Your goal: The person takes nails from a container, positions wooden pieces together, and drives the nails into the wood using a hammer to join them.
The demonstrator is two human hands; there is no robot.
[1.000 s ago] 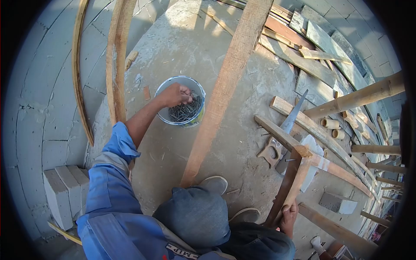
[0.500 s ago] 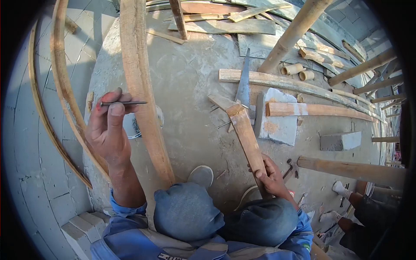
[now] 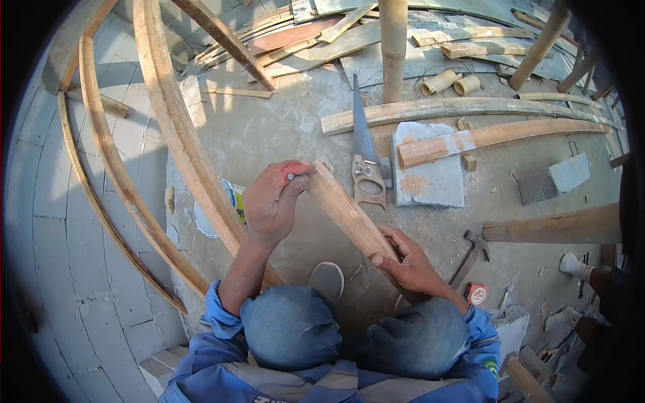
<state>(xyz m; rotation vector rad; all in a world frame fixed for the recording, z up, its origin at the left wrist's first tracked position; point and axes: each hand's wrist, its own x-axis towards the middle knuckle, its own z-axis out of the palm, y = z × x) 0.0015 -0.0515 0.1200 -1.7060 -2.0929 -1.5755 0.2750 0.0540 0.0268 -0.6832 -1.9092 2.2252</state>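
My left hand [image 3: 272, 201] pinches a nail [image 3: 290, 176], its head toward me, beside the far end of a wooden piece [image 3: 349, 221]. Around the near part of that wooden piece is my right hand [image 3: 413, 265], above my knee. Just right of the piece's far end, a handsaw [image 3: 363, 134] lies on the floor. A hammer [image 3: 468, 258] and a red tape measure [image 3: 476, 294] rest to the right of my right hand. The bucket [image 3: 207, 215] is partly hidden behind a long beam.
Long beams [image 3: 171, 121] stand at left by the block wall. A pale block [image 3: 430, 174] bears a plank end [image 3: 437, 146]. Bamboo poles [image 3: 393, 50] rise ahead and at right. Another person's feet [image 3: 572, 265] show at right. Boards lie at the back.
My left hand left the bucket with a nail and moved right to the wooden piece's far end. My right hand raised the piece from the lower right and turned it.
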